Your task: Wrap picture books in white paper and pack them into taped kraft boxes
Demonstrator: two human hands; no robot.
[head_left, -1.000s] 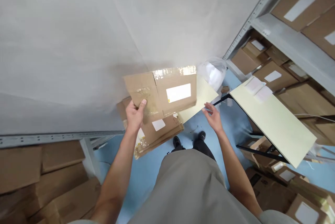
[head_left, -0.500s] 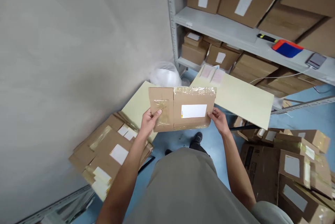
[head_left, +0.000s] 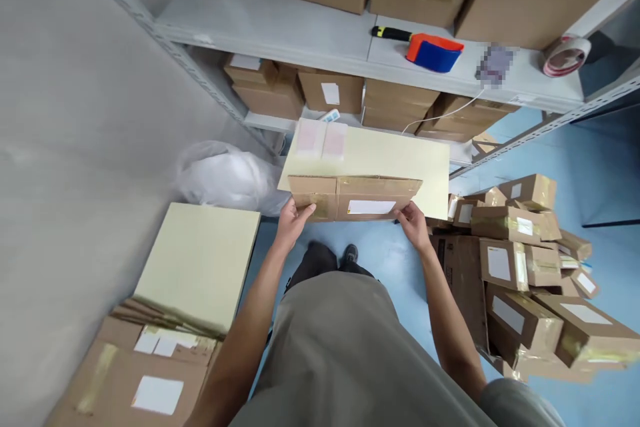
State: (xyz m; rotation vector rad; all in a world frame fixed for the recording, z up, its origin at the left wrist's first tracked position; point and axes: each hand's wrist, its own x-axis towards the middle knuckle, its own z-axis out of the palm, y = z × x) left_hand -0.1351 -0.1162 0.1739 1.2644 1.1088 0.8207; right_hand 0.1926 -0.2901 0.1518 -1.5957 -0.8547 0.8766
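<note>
A flattened cardboard box (head_left: 373,188) with a white label and clear tape spans the space between my hands, tilted over the near edge of a pale yellow tabletop (head_left: 390,150). My left hand (head_left: 296,219) grips its left end, thumb on the taped face. At the lower right corner, my right hand (head_left: 412,222) pinches the cardboard beside the label. The fingers behind the box are hidden. Pinkish paper stacks (head_left: 320,139) lie on the tabletop beyond it.
Shelving (head_left: 280,20) ahead carries cartons, a tape dispenser (head_left: 434,52), a blurred phone-like item (head_left: 495,65) and a tape roll (head_left: 566,56). Cartons (head_left: 520,274) pile on the floor at right. Flattened cardboard (head_left: 113,374) lies at lower left by another yellow tabletop (head_left: 200,254). A plastic bag (head_left: 227,177) sits by the wall.
My view has turned right toward the shelving and yellow tabletop. The flattened box stays in both hands, now over that tabletop's near edge and tilted so its face looks shorter.
</note>
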